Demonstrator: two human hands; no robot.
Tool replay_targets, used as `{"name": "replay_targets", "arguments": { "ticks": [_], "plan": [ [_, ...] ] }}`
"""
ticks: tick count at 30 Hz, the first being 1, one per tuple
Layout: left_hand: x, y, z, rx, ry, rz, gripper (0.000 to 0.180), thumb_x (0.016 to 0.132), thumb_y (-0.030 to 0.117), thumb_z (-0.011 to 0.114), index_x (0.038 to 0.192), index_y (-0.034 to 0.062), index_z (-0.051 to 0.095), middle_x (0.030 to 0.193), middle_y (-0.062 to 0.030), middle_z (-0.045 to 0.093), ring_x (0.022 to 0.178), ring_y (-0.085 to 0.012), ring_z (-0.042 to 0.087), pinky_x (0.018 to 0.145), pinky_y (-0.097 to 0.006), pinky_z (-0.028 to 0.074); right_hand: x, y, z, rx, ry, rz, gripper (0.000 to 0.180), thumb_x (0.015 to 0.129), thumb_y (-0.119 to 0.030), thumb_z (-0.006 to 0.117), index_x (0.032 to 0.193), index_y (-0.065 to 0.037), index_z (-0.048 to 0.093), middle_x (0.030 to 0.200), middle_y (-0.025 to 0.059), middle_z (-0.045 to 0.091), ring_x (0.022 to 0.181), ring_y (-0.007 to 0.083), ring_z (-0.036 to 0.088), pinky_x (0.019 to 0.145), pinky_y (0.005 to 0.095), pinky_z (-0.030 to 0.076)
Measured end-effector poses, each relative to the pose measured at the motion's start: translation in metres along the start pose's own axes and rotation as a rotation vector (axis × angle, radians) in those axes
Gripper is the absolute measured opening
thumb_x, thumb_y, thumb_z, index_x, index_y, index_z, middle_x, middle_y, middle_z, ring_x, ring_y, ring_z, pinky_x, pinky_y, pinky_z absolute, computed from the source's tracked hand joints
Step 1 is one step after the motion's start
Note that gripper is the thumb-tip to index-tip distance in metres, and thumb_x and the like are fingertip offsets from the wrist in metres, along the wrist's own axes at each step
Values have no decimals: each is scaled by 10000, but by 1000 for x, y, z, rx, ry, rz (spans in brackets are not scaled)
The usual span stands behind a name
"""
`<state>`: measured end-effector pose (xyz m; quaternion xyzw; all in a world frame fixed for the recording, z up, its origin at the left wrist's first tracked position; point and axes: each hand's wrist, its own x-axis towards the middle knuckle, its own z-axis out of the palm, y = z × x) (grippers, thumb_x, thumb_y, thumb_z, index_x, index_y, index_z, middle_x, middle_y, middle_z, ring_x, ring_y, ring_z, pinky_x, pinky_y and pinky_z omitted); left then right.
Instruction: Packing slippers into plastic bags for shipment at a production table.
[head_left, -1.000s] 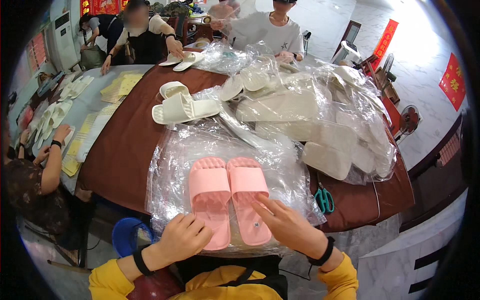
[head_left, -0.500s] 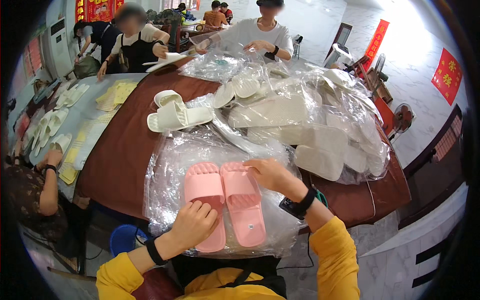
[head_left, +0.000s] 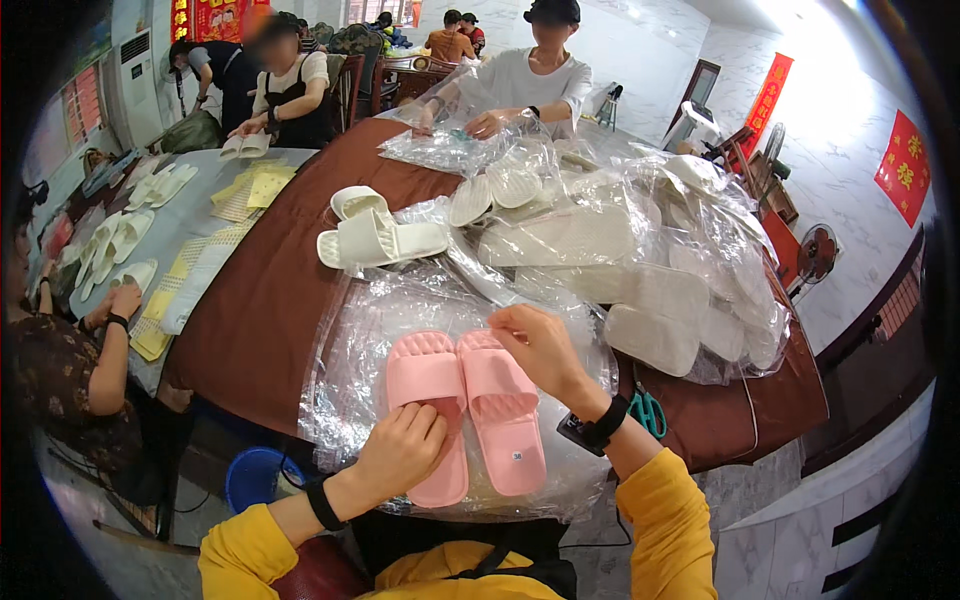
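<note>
Covering a brown table (head_left: 270,300), clear plastic bags (head_left: 400,310), white tiled room.

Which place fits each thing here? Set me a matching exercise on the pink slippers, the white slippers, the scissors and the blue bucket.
Things:
1. pink slippers
2. white slippers
3. scissors
4. blue bucket

Places:
A. on the floor below the table's near edge
B. on clear plastic under the person's hands
C. on the brown table, farther out
D. by the right wrist, at the table's edge

Pairs: 1-B, 2-C, 3-D, 4-A
</note>
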<state>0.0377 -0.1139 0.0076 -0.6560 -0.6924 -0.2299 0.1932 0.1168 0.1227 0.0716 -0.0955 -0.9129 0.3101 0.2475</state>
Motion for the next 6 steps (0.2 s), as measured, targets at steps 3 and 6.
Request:
{"name": "replay_targets", "arguments": {
  "ticks": [3, 6],
  "plan": [
    [-1, 0, 1, 13, -22, 11, 203, 762, 176, 714, 854, 26, 612, 811, -86, 540, 775, -257, 575, 656, -362, 490, 11, -15, 4, 377, -208, 237, 331, 847, -1, 588, 1178, 1, 595, 1031, 215, 660, 951, 393, 645, 827, 411, 525],
    [-3, -1, 5, 73, -61, 40, 245, 751, 197, 730, 888, 27, 618, 838, -95, 551, 787, -262, 584, 673, -359, 503, 21, -6, 18, 7, -310, -84, 513, 902, -50, 600, 1384, -90, 430, 1098, 147, 689, 804, 267, 709, 741, 354, 577]
  ]
}}
